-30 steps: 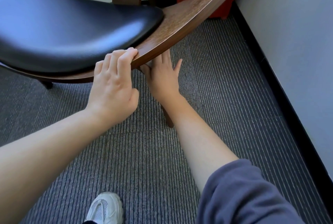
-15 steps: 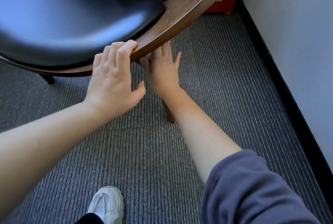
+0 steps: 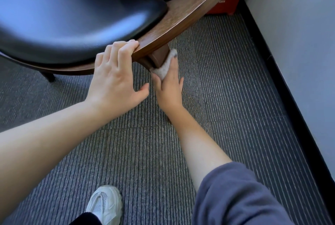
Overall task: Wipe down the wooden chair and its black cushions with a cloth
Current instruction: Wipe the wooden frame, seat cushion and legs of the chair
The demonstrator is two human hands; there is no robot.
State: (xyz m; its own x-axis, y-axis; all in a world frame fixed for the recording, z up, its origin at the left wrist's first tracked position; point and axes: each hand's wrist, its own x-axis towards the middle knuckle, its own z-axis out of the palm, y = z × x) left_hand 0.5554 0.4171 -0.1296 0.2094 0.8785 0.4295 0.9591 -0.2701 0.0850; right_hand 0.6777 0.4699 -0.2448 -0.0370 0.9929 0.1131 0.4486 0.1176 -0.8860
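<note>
Right hand (image 3: 169,90) seemingly pinches cloth (image 3: 164,69) on leg (image 3: 159,57) | left hand (image 3: 116,83) grips rim (image 3: 190,18)

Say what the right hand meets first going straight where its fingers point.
The right hand, holding the cloth, would meet the wooden chair leg first; they likely touch, though depth is unclear.

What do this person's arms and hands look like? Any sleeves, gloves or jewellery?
The left hand and the right hand are bare: no gloves, rings or watch show. The left forearm has no sleeve in view. The right arm wears a loose slate-blue fabric sleeve, pushed up in soft folds so its forearm is uncovered.
</note>
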